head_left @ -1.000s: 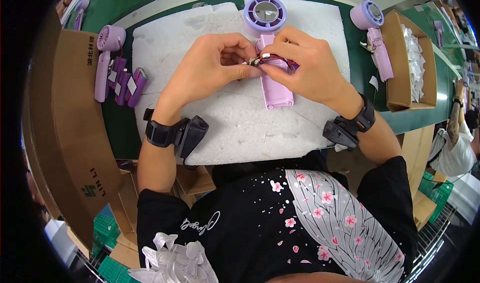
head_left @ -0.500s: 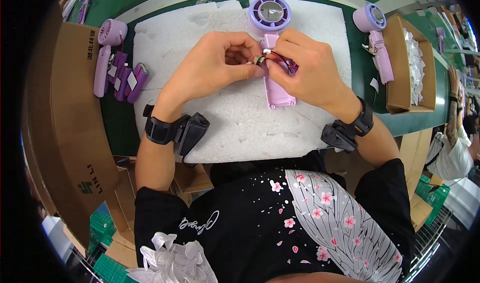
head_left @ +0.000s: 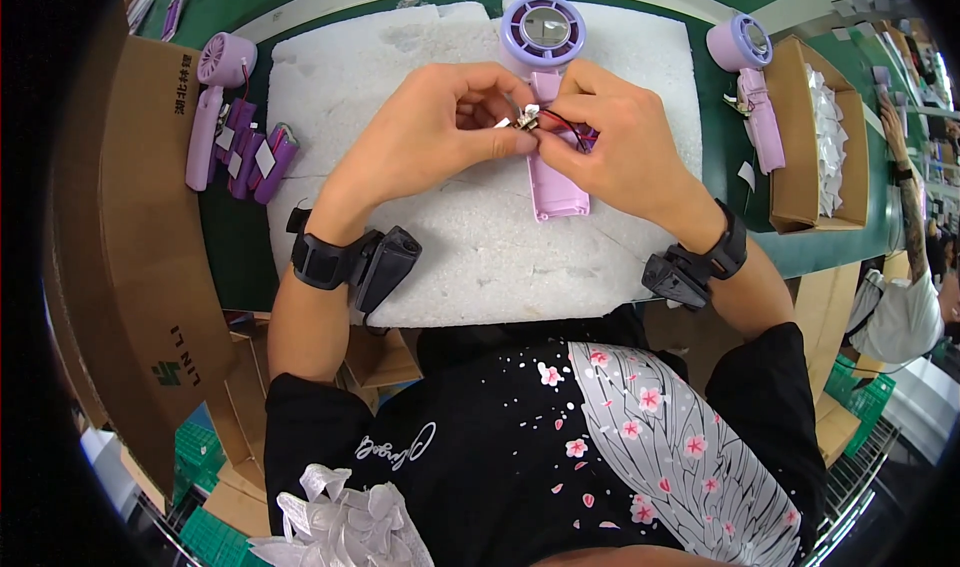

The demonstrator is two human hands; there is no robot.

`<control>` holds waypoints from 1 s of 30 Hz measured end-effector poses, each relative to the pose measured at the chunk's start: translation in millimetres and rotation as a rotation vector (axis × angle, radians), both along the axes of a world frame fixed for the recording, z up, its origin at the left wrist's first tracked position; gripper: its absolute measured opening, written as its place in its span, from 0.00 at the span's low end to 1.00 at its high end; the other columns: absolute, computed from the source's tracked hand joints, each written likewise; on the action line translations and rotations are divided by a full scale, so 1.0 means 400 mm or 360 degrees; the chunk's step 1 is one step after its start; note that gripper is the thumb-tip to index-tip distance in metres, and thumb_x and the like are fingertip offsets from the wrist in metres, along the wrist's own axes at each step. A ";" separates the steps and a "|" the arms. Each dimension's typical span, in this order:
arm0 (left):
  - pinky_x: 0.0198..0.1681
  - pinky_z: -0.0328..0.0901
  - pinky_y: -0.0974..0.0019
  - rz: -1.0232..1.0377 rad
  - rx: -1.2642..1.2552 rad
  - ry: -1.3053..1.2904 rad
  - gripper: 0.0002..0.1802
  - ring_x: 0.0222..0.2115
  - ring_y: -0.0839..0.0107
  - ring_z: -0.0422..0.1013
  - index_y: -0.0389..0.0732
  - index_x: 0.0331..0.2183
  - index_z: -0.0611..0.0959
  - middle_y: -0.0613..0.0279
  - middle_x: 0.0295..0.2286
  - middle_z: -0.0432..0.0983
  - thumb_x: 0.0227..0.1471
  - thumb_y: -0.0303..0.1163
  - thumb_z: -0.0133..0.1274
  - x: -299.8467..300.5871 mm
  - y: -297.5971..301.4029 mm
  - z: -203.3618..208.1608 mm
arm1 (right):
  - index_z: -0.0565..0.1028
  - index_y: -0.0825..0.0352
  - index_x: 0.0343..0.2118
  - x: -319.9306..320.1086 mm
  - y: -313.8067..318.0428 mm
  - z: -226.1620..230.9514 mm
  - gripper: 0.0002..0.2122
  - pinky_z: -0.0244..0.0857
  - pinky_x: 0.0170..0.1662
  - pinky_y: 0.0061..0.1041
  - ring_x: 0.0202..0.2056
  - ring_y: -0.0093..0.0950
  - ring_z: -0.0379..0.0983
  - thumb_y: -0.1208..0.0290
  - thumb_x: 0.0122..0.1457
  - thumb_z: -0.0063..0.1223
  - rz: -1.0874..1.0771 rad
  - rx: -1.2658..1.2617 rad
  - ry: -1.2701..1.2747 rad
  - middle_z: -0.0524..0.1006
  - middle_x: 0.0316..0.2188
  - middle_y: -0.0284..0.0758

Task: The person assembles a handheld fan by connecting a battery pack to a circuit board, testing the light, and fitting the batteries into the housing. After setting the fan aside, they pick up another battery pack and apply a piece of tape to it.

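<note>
A small circuit board (head_left: 526, 121) with a white connector sits between the fingertips of both hands. My left hand (head_left: 430, 132) pinches the board from the left, thumb below and fingers curled above. From the right, my right hand (head_left: 622, 142) is closed on the red and black wires (head_left: 562, 120) at the connector; its fingertips partly hide them. Under both hands lies the open pink handle shell (head_left: 558, 195) of a handheld fan. The purple round fan head (head_left: 544, 32) is at the shell's far end.
White foam board (head_left: 450, 267) covers the bench middle. At left are another pink fan (head_left: 205, 132), several purple battery cells (head_left: 265, 164) and a tall cardboard box (head_left: 145, 227). At right, a fan with an open handle (head_left: 760, 117) lies beside a carton of white pieces (head_left: 853, 167). A person's arm (head_left: 912, 217) shows beyond.
Both hands stay over the shell with small finger movements. The board and its white connector have turned slightly between the fingertips.
</note>
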State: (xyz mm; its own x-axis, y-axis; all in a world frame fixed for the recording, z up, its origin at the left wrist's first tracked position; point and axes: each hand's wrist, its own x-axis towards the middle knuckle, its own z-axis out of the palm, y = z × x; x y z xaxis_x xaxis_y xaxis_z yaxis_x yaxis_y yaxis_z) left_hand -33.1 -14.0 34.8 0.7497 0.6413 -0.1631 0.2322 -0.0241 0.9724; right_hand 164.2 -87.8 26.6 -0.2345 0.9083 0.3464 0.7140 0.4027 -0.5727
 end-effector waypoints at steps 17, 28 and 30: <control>0.32 0.69 0.68 -0.0115 0.1037 -0.0065 0.10 0.28 0.66 0.73 0.32 0.31 0.81 0.59 0.33 0.76 0.39 0.16 0.55 0.013 -0.021 0.011 | 0.77 0.67 0.24 -0.001 -0.001 -0.010 0.05 0.65 0.24 0.27 0.22 0.30 0.70 0.74 0.43 0.61 0.0043 0.0131 -0.0108 0.70 0.25 0.31; 0.35 0.71 0.69 -0.0056 0.0688 -0.0112 0.10 0.30 0.70 0.73 0.32 0.32 0.79 0.58 0.33 0.76 0.40 0.16 0.55 0.002 -0.009 -0.001 | 0.77 0.68 0.29 0.014 0.002 -0.009 0.06 0.65 0.23 0.29 0.22 0.32 0.70 0.74 0.48 0.59 0.0195 0.0147 -0.0013 0.70 0.27 0.34; 0.35 0.72 0.69 -0.0051 0.0709 -0.0151 0.10 0.27 0.69 0.74 0.33 0.32 0.80 0.59 0.30 0.76 0.42 0.18 0.56 0.000 -0.003 -0.007 | 0.76 0.68 0.30 0.019 0.006 -0.010 0.05 0.65 0.23 0.29 0.22 0.32 0.70 0.75 0.50 0.57 0.0254 0.0154 -0.0042 0.70 0.27 0.35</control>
